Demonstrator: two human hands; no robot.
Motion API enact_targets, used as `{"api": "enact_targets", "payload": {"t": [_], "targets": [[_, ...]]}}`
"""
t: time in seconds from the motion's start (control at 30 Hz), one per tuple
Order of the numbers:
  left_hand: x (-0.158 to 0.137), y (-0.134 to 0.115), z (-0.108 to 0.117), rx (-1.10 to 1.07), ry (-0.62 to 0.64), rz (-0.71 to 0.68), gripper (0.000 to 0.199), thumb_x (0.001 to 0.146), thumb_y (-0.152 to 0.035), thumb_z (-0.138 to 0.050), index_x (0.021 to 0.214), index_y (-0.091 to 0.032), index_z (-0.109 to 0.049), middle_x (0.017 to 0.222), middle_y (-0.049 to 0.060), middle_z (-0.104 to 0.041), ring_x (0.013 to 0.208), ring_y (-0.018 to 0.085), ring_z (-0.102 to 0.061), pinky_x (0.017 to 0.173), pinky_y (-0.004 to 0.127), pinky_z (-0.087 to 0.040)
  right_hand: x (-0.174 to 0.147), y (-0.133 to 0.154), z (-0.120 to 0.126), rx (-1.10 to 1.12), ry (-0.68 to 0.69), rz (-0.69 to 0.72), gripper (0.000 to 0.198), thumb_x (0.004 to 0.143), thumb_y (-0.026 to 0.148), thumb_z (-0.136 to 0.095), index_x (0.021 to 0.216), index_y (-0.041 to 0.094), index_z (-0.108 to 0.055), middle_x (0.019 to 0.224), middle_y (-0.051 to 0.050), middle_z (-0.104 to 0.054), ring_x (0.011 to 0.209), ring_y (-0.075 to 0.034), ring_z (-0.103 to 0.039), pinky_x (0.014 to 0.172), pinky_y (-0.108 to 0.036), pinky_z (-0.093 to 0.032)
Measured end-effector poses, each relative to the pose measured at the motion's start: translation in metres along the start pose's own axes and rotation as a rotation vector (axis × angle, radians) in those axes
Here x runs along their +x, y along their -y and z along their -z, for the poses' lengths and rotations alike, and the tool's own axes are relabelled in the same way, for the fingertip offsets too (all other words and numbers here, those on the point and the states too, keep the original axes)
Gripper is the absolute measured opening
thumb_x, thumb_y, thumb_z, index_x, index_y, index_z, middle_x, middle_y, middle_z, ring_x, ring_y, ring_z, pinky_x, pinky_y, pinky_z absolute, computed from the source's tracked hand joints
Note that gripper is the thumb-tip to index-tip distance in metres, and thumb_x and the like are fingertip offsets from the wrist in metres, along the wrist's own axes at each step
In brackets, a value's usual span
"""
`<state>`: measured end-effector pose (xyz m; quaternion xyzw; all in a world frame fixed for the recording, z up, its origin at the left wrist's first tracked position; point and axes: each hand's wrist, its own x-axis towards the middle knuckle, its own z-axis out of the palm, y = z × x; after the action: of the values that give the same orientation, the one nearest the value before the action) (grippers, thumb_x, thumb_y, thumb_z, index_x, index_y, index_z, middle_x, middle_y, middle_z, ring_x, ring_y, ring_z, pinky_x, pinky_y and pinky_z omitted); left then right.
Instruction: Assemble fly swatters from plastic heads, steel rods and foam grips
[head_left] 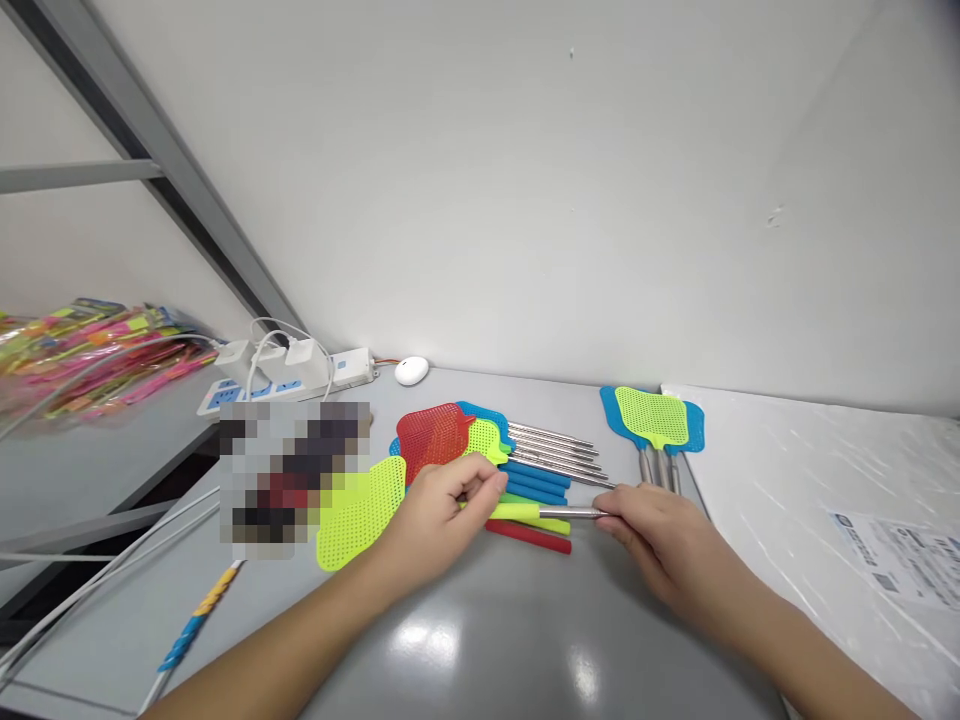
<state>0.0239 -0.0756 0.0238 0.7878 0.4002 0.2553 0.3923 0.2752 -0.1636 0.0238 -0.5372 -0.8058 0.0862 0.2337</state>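
Observation:
Between my hands lies a yellow-green tube [517, 511] with a metal rod [566, 512] coming out of its right end. My left hand [439, 515] is closed round the tube's left end. The rod is pinched by my right hand [660, 530]. A yellow-green fly swatter head [362, 515] shows left of my left hand; whether it joins the tube is hidden. Behind are a red swatter head [431, 440], blue and yellow-green heads, several metal rods [555, 445], and several blue tubes [536, 482]. A red tube [529, 537] is just in front.
At the right, assembled-looking swatters [652, 417] lie beside a white plastic-wrapped package [810, 480]. A power strip [277, 390] with white chargers, a white rounded case [412, 371] and cables sit left. Bagged colourful items [112, 360] are farther left; a blurred patch covers part of the grey table [510, 640].

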Motion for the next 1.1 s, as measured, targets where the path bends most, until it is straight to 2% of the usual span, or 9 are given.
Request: {"api": "enact_targets", "payload": {"t": [0.1, 0.2, 0.37, 0.57, 0.67, 0.77, 0.83, 0.97, 1.1], "targets": [[0.002, 0.002, 0.003, -0.016, -0.044, 0.011, 0.032, 0.095, -0.042, -0.043, 0.075, -0.019, -0.051, 0.061, -0.005, -0.041, 0.058, 0.010, -0.037, 0.054, 0.023, -0.029, 0.001, 0.001, 0.002, 0.083, 0.036, -0.042, 0.021, 0.099, 0.025, -0.040, 0.090, 0.023, -0.059, 0.074, 0.000, -0.062, 0.067, -0.015, -0.053, 0.061, -0.026, -0.041], [0.003, 0.002, 0.007, -0.007, -0.059, 0.009, 0.032, 0.095, -0.042, -0.044, 0.074, -0.019, -0.052, 0.059, -0.006, -0.040, 0.056, 0.010, -0.036, 0.053, 0.022, -0.028, 0.000, -0.001, 0.004, 0.129, 0.013, -0.067, 0.019, 0.098, 0.026, -0.044, 0.086, 0.023, -0.059, 0.071, 0.000, -0.060, 0.066, -0.015, -0.052, 0.061, -0.026, -0.040], [0.005, 0.001, 0.013, 0.013, -0.080, -0.006, 0.031, 0.094, -0.040, -0.047, 0.073, -0.018, -0.053, 0.058, -0.006, -0.042, 0.054, 0.009, -0.037, 0.052, 0.021, -0.028, 0.000, -0.003, 0.005, 0.169, 0.029, 0.021, 0.016, 0.098, 0.019, -0.042, 0.098, 0.023, -0.058, 0.080, -0.001, -0.062, 0.071, -0.015, -0.051, 0.066, -0.027, -0.040], [0.004, 0.005, 0.006, -0.012, -0.064, -0.015, 0.032, 0.095, -0.039, -0.043, 0.072, -0.019, -0.049, 0.058, -0.007, -0.036, 0.055, 0.009, -0.035, 0.051, 0.021, -0.028, -0.002, 0.003, 0.007, 0.129, -0.063, 0.122, 0.014, 0.095, 0.014, -0.042, 0.094, 0.020, -0.054, 0.068, 0.001, -0.049, 0.062, -0.014, -0.040, 0.059, -0.027, -0.032], [0.003, 0.006, 0.006, 0.009, -0.071, -0.042, 0.030, 0.096, -0.038, -0.043, 0.074, -0.019, -0.050, 0.058, -0.007, -0.036, 0.055, 0.009, -0.035, 0.051, 0.021, -0.029, -0.002, 0.004, 0.009, 0.100, -0.046, 0.113, 0.013, 0.096, 0.014, -0.042, 0.094, 0.020, -0.054, 0.070, 0.000, -0.051, 0.063, -0.014, -0.040, 0.059, -0.027, -0.031], [0.004, 0.007, 0.011, 0.100, -0.086, -0.101, 0.026, 0.095, -0.033, -0.046, 0.074, -0.019, -0.051, 0.057, -0.007, -0.038, 0.053, 0.008, -0.034, 0.050, 0.021, -0.028, -0.001, 0.003, 0.009, 0.086, 0.022, 0.095, 0.013, 0.096, 0.016, -0.042, 0.093, 0.020, -0.054, 0.075, -0.001, -0.057, 0.068, -0.014, -0.046, 0.066, -0.029, -0.035], [0.004, 0.008, 0.012, 0.183, -0.100, -0.196, 0.022, 0.094, -0.028, -0.048, 0.074, -0.019, -0.052, 0.055, -0.008, -0.039, 0.050, 0.007, -0.033, 0.049, 0.021, -0.026, 0.000, 0.003, 0.005, 0.049, 0.050, 0.091, 0.012, 0.097, 0.018, -0.044, 0.093, 0.020, -0.055, 0.077, 0.000, -0.059, 0.069, -0.015, -0.048, 0.070, -0.031, -0.035], [0.001, 0.007, 0.005, 0.271, -0.087, -0.400, 0.015, 0.092, -0.018, -0.050, 0.076, -0.019, -0.053, 0.056, -0.008, -0.043, 0.050, 0.007, -0.034, 0.050, 0.021, -0.026, 0.000, 0.009, -0.011, -0.080, -0.004, 0.149, 0.013, 0.098, 0.023, -0.044, 0.094, 0.019, -0.056, 0.074, 0.000, -0.060, 0.066, -0.016, -0.049, 0.071, -0.033, -0.034], [-0.007, 0.004, -0.008, 0.221, 0.005, -0.426, 0.011, 0.092, -0.016, -0.050, 0.081, -0.020, -0.053, 0.062, -0.006, -0.048, 0.055, 0.008, -0.040, 0.053, 0.021, -0.030, -0.002, 0.015, -0.024, -0.128, 0.010, 0.176, 0.018, 0.099, 0.015, -0.037, 0.094, 0.019, -0.054, 0.075, -0.001, -0.061, 0.066, -0.017, -0.050, 0.071, -0.035, -0.033]]}}
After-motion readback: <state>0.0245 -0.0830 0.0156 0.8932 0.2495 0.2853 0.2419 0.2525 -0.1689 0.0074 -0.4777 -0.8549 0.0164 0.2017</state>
